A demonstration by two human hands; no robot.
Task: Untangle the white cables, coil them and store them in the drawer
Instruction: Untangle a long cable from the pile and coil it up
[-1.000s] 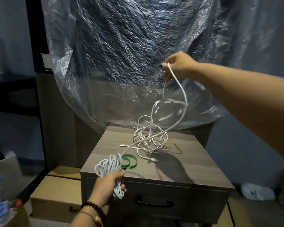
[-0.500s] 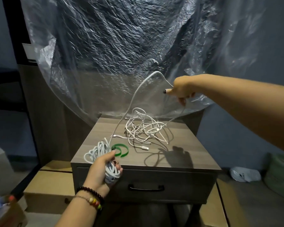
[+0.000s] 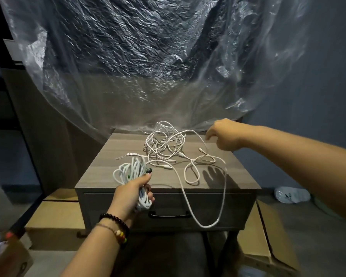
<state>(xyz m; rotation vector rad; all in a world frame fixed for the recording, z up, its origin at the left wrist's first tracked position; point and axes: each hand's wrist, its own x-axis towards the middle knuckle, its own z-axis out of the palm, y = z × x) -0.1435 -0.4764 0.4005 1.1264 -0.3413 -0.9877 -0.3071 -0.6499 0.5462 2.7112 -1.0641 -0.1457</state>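
- Head view: the left hand (image 3: 132,191) is wrapped round a coiled bundle of white cable (image 3: 133,172), held just over the front left edge of the counter (image 3: 108,168), thumb on top.
- A loose strand (image 3: 188,200) runs from that bundle across the counter top, drops over the front edge in a long loop before the drawer (image 3: 168,208), and climbs back up to the top.
- The tangled white cables (image 3: 166,144) lie in a heap on the rear middle of the counter, with a few loops spread toward the front right.
- The right hand (image 3: 224,134) hovers over the rear right of the counter, near the tangle, fingers pointing down and loosely curled; it grasps nothing that can be seen.
- The drawer is closed, its dark handle (image 3: 170,214) just right of the left hand.
- Crinkled clear plastic sheeting (image 3: 148,56) hangs behind the counter.
- Beaded bracelets (image 3: 116,226) circle the left wrist.
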